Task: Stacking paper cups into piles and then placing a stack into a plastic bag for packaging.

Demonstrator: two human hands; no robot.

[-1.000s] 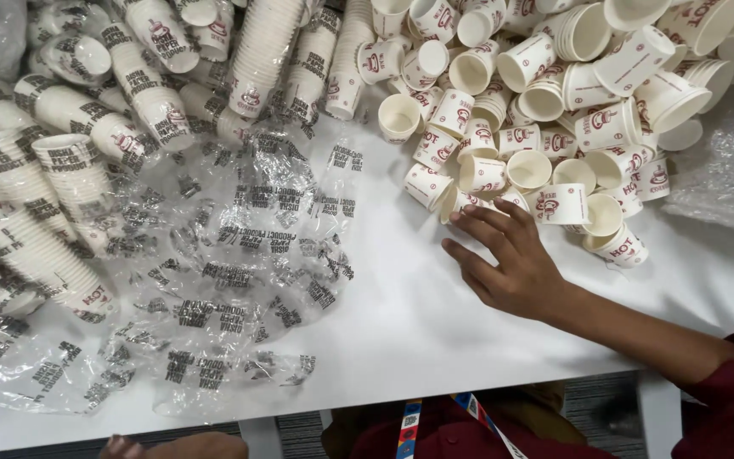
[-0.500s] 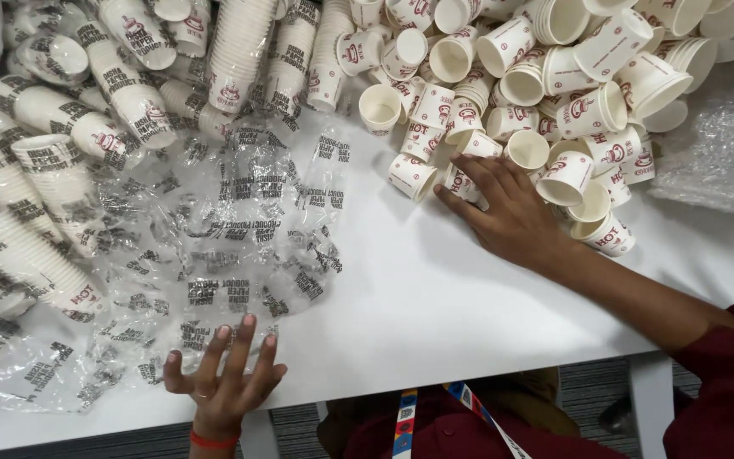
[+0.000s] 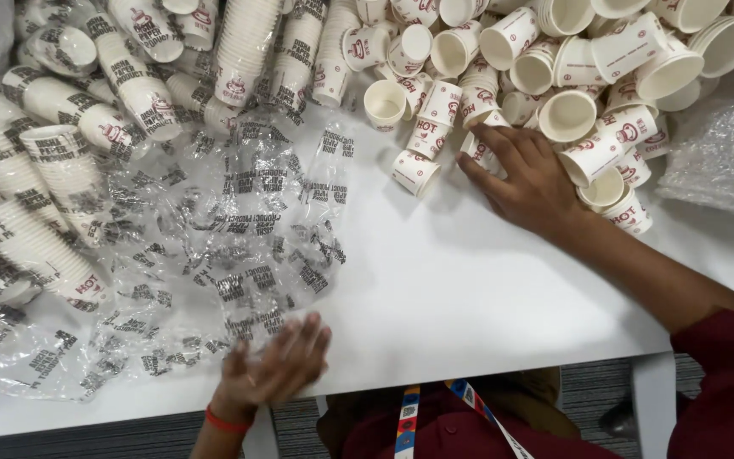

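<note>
My right hand (image 3: pixel 527 178) lies flat on the white table (image 3: pixel 469 297), fingers spread against the near edge of a heap of loose small paper cups (image 3: pixel 545 76), touching a few of them; it grips none. My left hand (image 3: pixel 278 367) rests with spread fingers on the near edge of crumpled clear plastic wrap with black print (image 3: pixel 231 229), close to the table's front edge. A red band circles its wrist.
Sleeves of stacked paper cups in printed plastic (image 3: pixel 70 119) fill the left and back of the table. Bubble wrap (image 3: pixel 719 149) lies at the right edge. A single cup (image 3: pixel 414 172) lies on its side by my right fingers. A striped lanyard (image 3: pixel 408 421) hangs below.
My left hand came up from below the table edge onto the plastic wrap and shifted right. My right hand stays at the cup heap; the view tilted slightly.
</note>
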